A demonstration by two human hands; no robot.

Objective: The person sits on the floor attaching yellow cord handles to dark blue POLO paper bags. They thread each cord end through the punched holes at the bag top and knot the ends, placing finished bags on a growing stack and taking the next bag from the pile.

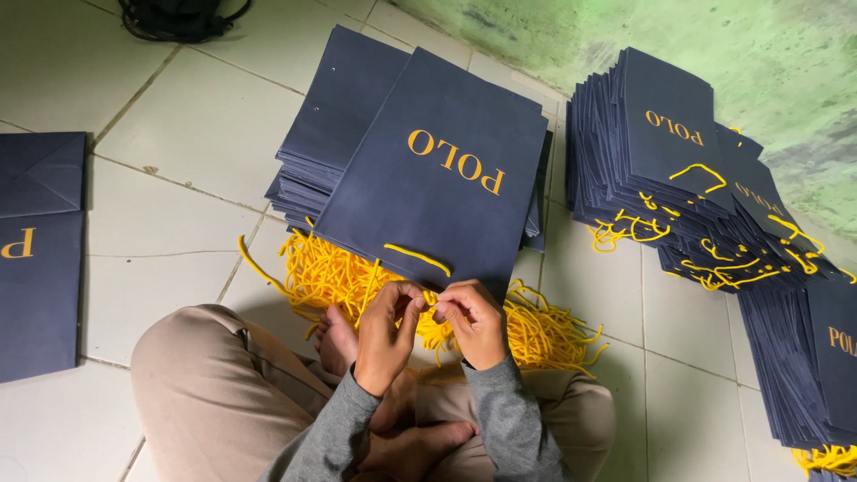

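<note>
Sitting cross-legged on the tiled floor (178, 134), with stacks of navy paper bags (678, 178) fanned within reach.
One navy bag (446, 178) leans toward the lap above a heap of yellow cords (536, 330); the left hand (386, 335) and right hand (473, 323) meet at its lower edge, fingertips pinched together on a yellow cord end (428, 311).

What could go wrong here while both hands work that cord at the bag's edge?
The left hand and right hand pinch a yellow cord at the bag edge: a hard pull might tear the paper. The loose cord pile underneath could snag. The leaning finished stack might slide.
</note>
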